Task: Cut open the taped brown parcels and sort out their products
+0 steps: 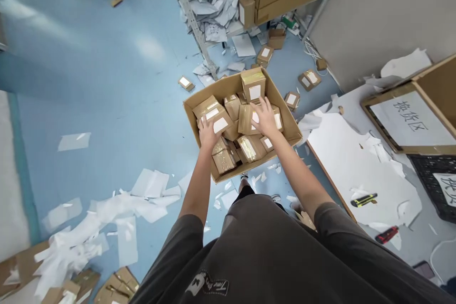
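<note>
Inside the open cardboard box (217, 91), your left hand (208, 132) is touching a labelled carton (221, 118), its grip unclear; your right hand (264, 118) is spreading open fingers over a taped carton (245, 118), among more small cartons (251, 148).

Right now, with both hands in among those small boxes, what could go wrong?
The taped box at the carton's far rim might topple out if the nearby right hand knocks it.

Boxes lie at uneven angles, so pressing with the left hand could shift the pile.

Loose paper near the shoe could cause a slip.
</note>
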### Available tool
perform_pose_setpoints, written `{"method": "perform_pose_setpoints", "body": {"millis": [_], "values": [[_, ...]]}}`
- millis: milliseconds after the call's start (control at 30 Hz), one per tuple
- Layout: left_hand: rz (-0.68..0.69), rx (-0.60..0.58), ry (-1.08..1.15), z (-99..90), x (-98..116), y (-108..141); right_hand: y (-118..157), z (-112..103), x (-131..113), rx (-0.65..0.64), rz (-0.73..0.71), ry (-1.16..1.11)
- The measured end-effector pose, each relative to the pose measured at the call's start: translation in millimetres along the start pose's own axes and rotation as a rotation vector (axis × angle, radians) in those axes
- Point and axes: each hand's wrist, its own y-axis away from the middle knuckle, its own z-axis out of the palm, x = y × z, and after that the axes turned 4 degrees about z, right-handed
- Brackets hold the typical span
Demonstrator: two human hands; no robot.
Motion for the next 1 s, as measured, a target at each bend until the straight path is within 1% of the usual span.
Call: {"method": "perform_pose_setpoints", "body": {"millis": [67, 133, 233, 300, 367, 433, 500, 533, 600, 667, 733, 800, 867, 933, 1000], "values": [[-0.08, -0.047, 0.012, 13.1, -32.6, -25.7, -33.9, 40.8, -16.3, -0.082, -0.028, -0.045], [-0.155, -0.11, 0.02, 29.3, -61.9, -46.6, -64.7, 86.3, -30.6, -0.173, -0.05, -0.08], [-0.209, -0.196, 0.052, 57.8, -94.2, -66.4, -102.3, 154.9, -44.5, -0.319, -0.073, -0.095], [-0.204, -0.225, 0.088, 77.5, -106.8, -73.3, -120.2, 194.5, -46.8, -0.426, -0.081, -0.076], [-0.196, -0.215, 0.126, 95.2, -113.0, -76.7, -131.7, 225.7, -43.8, -0.528, -0.076, -0.045], [-0.196, -0.167, 0.165, 108.7, -114.5, -77.5, -136.2, 246.6, -37.5, -0.591, -0.059, -0.026], [-0.191, -0.111, 0.202, 115.8, -111.9, -75.9, -134.2, 256.6, -30.7, -0.595, -0.053, -0.031], [-0.185, -0.087, 0.22, 116.5, -109.4, -74.2, -131.3, 257.5, -28.0, -0.577, -0.059, -0.042], [-0.172, -0.034, 0.246, 111.8, -101.7, -69.4, -123.3, 252.1, -25.7, -0.526, -0.078, -0.064], [-0.15, 0.033, 0.258, 98.5, -91.0, -63.7, -114.3, 238.2, -27.6, -0.469, -0.086, -0.073], [-0.117, 0.11, 0.248, 77.1, -77.0, -57.7, -105.9, 217.2, -32.6, -0.394, -0.081, -0.079], [-0.062, 0.178, 0.223, 50.0, -58.9, -51.6, -97.7, 189.6, -37.9, -0.288, -0.066, -0.093], [0.024, 0.225, 0.194, 21.6, -35.6, -44.8, -87.6, 156.0, -40.7, -0.177, -0.042, -0.107], [0.124, 0.251, 0.161, -3.1, -6.0, -36.8, -72.8, 117.6, -38.7, -0.085, -0.004, -0.108], [0.201, 0.27, 0.138, -20.3, 30.5, -28.7, -51.7, 76.9, -29.5, -0.01, 0.051, -0.095]]}}
